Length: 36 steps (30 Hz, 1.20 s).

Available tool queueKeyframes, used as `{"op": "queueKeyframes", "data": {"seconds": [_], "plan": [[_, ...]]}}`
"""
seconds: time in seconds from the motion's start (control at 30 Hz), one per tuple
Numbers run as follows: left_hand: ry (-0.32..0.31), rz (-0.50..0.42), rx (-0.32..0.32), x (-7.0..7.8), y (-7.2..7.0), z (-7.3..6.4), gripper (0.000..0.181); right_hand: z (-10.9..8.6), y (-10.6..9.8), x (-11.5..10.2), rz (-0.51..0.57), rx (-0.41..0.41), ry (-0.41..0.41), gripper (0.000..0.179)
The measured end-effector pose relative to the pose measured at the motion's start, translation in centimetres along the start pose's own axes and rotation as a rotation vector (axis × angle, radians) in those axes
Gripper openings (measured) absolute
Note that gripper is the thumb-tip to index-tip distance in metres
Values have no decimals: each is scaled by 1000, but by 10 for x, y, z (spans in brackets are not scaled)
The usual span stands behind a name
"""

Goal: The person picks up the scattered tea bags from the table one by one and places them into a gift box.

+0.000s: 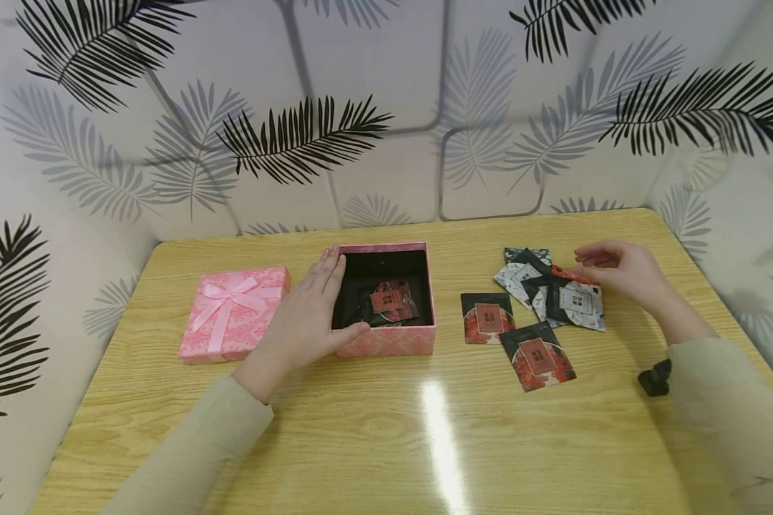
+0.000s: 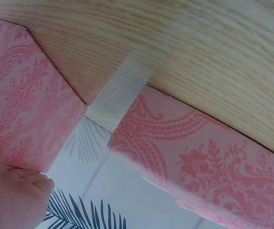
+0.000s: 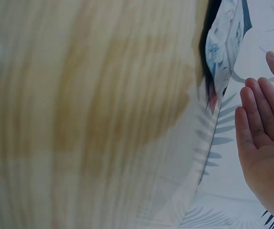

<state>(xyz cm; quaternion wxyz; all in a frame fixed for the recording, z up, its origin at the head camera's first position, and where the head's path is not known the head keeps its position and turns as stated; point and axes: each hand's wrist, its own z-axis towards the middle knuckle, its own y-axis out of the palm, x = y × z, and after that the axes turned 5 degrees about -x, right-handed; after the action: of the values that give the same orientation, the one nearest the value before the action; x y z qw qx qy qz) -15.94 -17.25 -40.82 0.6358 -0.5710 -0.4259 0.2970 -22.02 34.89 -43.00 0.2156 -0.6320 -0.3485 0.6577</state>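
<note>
A pink patterned box (image 1: 386, 343) with a black inside stands uncovered on the table, and dark red-labelled sachets (image 1: 389, 300) lie in it. My left hand (image 1: 304, 307) rests along the box's left wall, fingers straight, thumb at the front rim. Over the right end of a loose pile of sachets (image 1: 580, 304), my right hand (image 1: 631, 275) hovers with thumb and fingers apart; a red-edged sachet (image 1: 565, 275) lies just below the fingertips. In the right wrist view, the right hand (image 3: 265, 129) shows extended fingers beside a pale sachet (image 3: 222, 43).
Left of the box lies its pink lid (image 1: 200, 340) with a ribbon bow (image 1: 232, 292). Two black-and-red sachets (image 1: 489, 320) lie between the box and the pile. A patterned curtain (image 1: 386, 164) hangs behind the wooden table (image 1: 361, 429). A small black object (image 1: 655, 378) is by the right wrist.
</note>
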Motion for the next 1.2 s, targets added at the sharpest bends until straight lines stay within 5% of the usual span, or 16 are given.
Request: {"op": "queueKeyframes", "data": {"seconds": [0.7, 1.2], "plan": [[-10, -16, -4, 1, 1, -1, 111, 6, 1, 19, -50, -197, 48, 67], [-21, -11, -13, 1, 0, -1, 110, 6, 2, 17, -77, -218, 22, 56]]}}
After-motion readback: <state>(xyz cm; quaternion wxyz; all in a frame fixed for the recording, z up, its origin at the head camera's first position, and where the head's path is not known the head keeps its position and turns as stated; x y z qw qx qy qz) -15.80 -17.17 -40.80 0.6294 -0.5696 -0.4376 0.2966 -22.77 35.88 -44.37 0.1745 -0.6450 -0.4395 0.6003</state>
